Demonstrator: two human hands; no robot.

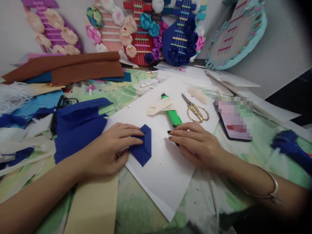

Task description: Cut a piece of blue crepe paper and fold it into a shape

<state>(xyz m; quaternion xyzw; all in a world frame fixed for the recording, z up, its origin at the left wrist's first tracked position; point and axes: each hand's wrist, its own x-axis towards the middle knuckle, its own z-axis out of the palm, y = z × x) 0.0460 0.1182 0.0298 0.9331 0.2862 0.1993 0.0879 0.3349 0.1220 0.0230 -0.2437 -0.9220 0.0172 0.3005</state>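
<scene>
While both hands rest low on the counter (136,208), the left hand (109,148) lies over the near edge of a folded blue paper piece (143,146), fingers together and pressed flat on it, pinning it rather than pinching. That piece sits on a white sheet (168,169), about mid-counter, its pointed end toward the person. The right hand (195,143) lies flat just right of it, fingers loosely closed and stretched along the sheet, holding nothing; its fingertips lie over the near end of a green lighter (173,115).

Close by: gold-handled scissors (197,110) just beyond the right hand, a cream paper strip (159,106) across the lighter's far end, a phone (234,117) at the sheet's right edge. Loose blue crepe paper (78,126) is heaped left of the left hand, brown felt (70,66) behind it. Paper guitars with paper roses (180,35) lean on the wall.

Risks, as judged:
- Folds look only lightly set; if the left palm lifts or slides, the crepe may spring open and lose its shape.
- The white sheet lies loose on other paper, so sideways pressure could shift sheet and piece together.
- The right hand is close to the lighter; a sweep could knock it or the scissors.
- Heaped crepe at the left wrist could drag in and catch under the fold.
</scene>
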